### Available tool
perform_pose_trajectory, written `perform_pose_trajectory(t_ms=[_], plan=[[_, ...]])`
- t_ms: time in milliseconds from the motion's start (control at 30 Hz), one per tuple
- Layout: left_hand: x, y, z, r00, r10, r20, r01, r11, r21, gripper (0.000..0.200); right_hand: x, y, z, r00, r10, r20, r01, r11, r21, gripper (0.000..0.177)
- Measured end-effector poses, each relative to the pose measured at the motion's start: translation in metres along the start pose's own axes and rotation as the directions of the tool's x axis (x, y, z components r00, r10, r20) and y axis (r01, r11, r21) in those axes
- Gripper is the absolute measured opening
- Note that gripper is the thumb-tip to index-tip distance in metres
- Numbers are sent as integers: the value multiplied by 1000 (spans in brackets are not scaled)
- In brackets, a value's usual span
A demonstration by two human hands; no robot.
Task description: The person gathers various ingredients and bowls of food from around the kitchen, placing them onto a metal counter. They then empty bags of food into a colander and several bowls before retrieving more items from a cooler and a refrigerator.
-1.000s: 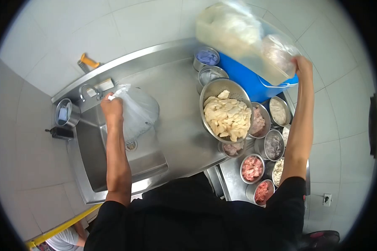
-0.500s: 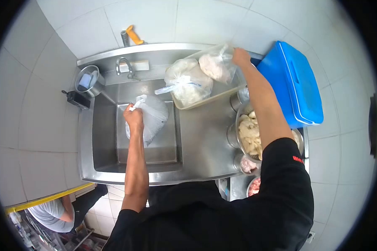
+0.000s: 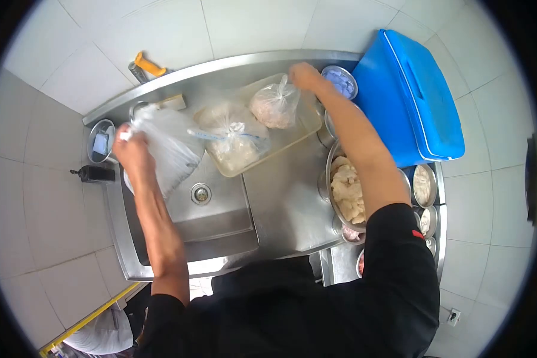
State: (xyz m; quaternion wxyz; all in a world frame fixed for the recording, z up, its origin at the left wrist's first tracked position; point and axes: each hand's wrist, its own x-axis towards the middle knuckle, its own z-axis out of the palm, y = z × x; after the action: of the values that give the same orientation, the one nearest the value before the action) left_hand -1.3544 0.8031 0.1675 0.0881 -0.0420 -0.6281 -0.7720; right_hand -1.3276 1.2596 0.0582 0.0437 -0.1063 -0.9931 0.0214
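Note:
My left hand (image 3: 136, 156) is closed around the gathered neck of a whitish plastic bag (image 3: 168, 143), which hangs bulging over the sink (image 3: 218, 222). Up at the far right corner of a shallow plastic tray (image 3: 289, 143), my right hand (image 3: 306, 76) has its fingers closed at the twisted top of a clear plastic bag (image 3: 275, 106) with pale pinkish contents. Beside that one in the tray lies a larger knotted clear bag (image 3: 235, 140) holding something whitish.
A blue cooler (image 3: 414, 98) stands at the right. In front of it is a big metal pot (image 3: 347, 191) of pale pieces, near several smaller metal containers. At the left are a metal pot (image 3: 101, 142) and a black object (image 3: 94, 174). Another person's grey shirt (image 3: 101, 331) shows lower left.
My left hand has raised the whitish bag up and left, uncovering the sink drain. The clear bag at my right hand now hangs more upright in the tray. My view has shifted.

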Motion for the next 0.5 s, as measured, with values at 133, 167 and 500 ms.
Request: perform_pose_trajectory(t_ms=[133, 167, 500], plan=[[11, 36, 17, 1000, 29, 0, -29, 998, -56, 18, -17, -28, 46, 977, -195, 80, 164, 942, 293, 30], [10, 40, 22, 999, 39, 34, -37, 998, -41, 18, -19, -37, 58, 976, -211, 60, 179, 923, 340, 33], [-7, 68, 124, 991, -9, 136, 28, 990, -137, 16, -53, -1, -118, 989, -135, 59, 121, 973, 198, 38]])
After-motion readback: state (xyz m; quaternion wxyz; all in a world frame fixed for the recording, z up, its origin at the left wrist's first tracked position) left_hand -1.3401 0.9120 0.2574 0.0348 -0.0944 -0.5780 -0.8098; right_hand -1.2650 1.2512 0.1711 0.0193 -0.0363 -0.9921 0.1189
